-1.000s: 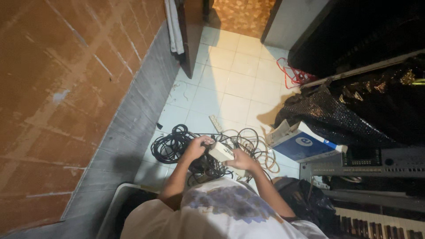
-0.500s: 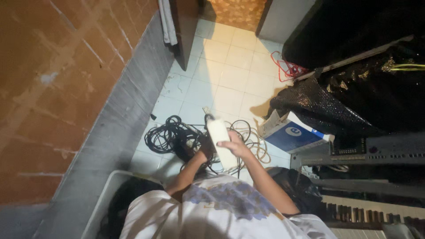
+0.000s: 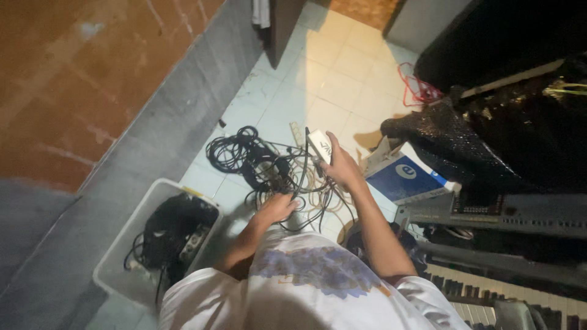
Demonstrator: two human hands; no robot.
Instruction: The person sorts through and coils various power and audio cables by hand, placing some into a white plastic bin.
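Note:
My right hand [image 3: 340, 166] holds a small white box-shaped device [image 3: 320, 145] upright above the floor, with a dark cable running down from it. My left hand [image 3: 276, 208] is lower, its fingers closed around black cables [image 3: 303, 183] that lead into a tangled pile of black and beige cables [image 3: 257, 162] on the pale tiled floor. My white patterned shirt fills the bottom of the head view.
A grey plastic bin [image 3: 122, 244] with dark cables inside stands at the lower left by the grey wall base. A blue and white box [image 3: 403, 177], black glittery covers [image 3: 465, 140], a keyboard [image 3: 489, 293] and a red cable [image 3: 416, 88] crowd the right side.
My right hand has lifted the white device up and to the right. My left hand has let go of the device and dropped to the cables. The view has tilted, showing the bin.

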